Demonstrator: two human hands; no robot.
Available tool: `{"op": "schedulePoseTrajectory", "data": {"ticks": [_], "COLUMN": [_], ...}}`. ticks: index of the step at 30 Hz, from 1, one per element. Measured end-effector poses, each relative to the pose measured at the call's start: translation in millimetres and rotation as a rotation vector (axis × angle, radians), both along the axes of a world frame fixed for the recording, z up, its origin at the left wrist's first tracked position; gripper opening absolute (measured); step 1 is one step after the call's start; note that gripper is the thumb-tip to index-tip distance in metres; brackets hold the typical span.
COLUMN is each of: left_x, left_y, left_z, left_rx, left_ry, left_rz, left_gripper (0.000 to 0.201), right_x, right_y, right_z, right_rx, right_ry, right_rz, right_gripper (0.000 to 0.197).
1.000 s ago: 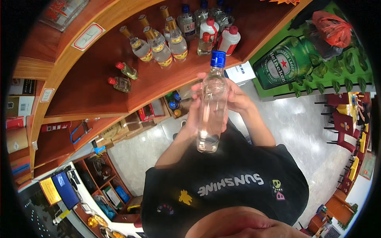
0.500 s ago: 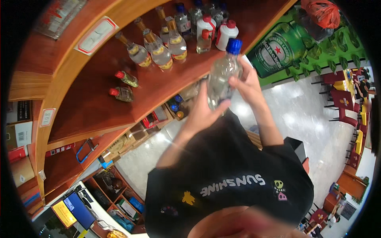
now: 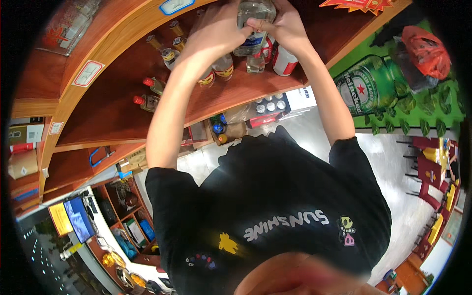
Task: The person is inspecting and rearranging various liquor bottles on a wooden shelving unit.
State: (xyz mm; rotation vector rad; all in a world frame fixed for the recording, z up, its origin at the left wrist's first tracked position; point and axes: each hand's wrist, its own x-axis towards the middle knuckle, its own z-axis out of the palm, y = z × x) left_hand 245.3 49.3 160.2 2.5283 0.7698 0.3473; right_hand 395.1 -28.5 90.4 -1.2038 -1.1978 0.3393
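Note:
A clear glass bottle (image 3: 255,12) with a dark label is held up over the shelf in both hands; its top is cut off by the upper edge. My left hand (image 3: 216,30) is closed around its left side. On the other side my right hand (image 3: 287,28) grips it, thumb across the glass. Just below it stand a small clear bottle (image 3: 255,65) and a white-and-red bottle (image 3: 284,62). Gold-necked clear bottles (image 3: 223,66) are partly covered by my left hand and forearm. Two small red-capped bottles (image 3: 147,103) stand left of my left forearm.
The curved wooden shelf (image 3: 103,120) has price tags along its rim. Below are a pack of cans (image 3: 269,106), a white carton (image 3: 300,100) and a crate. A red plastic bag (image 3: 425,51) hangs at the right by a green bottle-shaped display (image 3: 366,88).
Both hands have carried the bottle up and away from my chest, over the standing bottles on the shelf. The view has shifted slightly.

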Motion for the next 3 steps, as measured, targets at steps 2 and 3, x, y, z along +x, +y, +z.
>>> {"op": "schedulePoseTrajectory", "data": {"ticks": [2, 3], "left_x": [8, 14], "left_y": [3, 12], "left_z": [5, 9], "left_rx": [0.045, 0.082], "left_ry": [0.09, 0.173], "left_rz": [-0.004, -0.031], "left_gripper": [0.075, 0.08], "right_x": [15, 22], "right_y": [10, 17], "right_z": [-8, -13], "right_rx": [0.02, 0.034], "right_ry": [-0.004, -0.016], "right_rz": [0.04, 0.058], "right_gripper": [0.071, 0.075]}}
